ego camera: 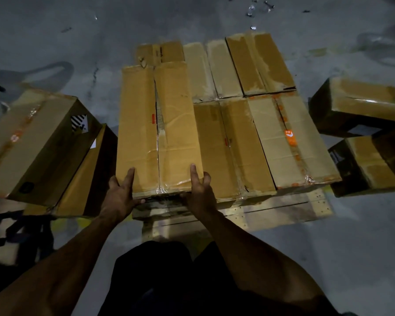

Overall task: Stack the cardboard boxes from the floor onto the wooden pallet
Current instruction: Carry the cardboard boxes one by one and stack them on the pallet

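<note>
Cardboard box, taped, long, stiff, probably weighty: left hand and right hand clamp its 6 o'clock corners; grip there.

Grey concrete floor, wooden pallet on it (boxes atop), loose cardboard boxes either side

I reached both arms forward; my left hand and right hand gripped with thumbs up, fingers curled underneath.
</note>
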`<state>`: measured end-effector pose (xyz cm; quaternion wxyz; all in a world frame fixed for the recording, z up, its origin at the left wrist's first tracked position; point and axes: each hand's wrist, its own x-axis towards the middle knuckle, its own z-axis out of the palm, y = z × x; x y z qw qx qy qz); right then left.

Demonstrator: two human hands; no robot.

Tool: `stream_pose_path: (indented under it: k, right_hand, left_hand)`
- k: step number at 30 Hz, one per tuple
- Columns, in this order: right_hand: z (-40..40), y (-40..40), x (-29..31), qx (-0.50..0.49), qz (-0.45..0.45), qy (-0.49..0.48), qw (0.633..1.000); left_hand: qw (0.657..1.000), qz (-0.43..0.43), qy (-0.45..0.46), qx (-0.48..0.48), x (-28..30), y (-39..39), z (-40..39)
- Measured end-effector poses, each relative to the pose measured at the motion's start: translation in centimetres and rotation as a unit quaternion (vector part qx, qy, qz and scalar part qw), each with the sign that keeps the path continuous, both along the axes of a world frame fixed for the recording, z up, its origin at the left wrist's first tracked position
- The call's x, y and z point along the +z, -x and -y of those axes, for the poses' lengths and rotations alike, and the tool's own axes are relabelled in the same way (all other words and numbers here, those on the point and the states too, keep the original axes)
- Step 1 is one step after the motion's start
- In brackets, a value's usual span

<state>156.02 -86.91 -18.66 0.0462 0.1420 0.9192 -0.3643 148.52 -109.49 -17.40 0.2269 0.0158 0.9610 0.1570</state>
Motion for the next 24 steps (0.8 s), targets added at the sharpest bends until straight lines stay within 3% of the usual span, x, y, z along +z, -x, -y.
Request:
stream_pose_path:
  k: [17, 24]
  right_hand:
    - [0.1, 0.3, 0.0, 0.007, 0.078, -0.033, 0.996]
    - [-1.9, -0.5, 2.2, 0.044, 0.152, 0.054, 0.986]
  left_hand:
    - [0.999, 0.013, -0.006, 0.032, -0.6, -0.3, -0.2]
    - [0.995, 0.067, 0.021, 0.064, 1.6, -0.8, -1.3]
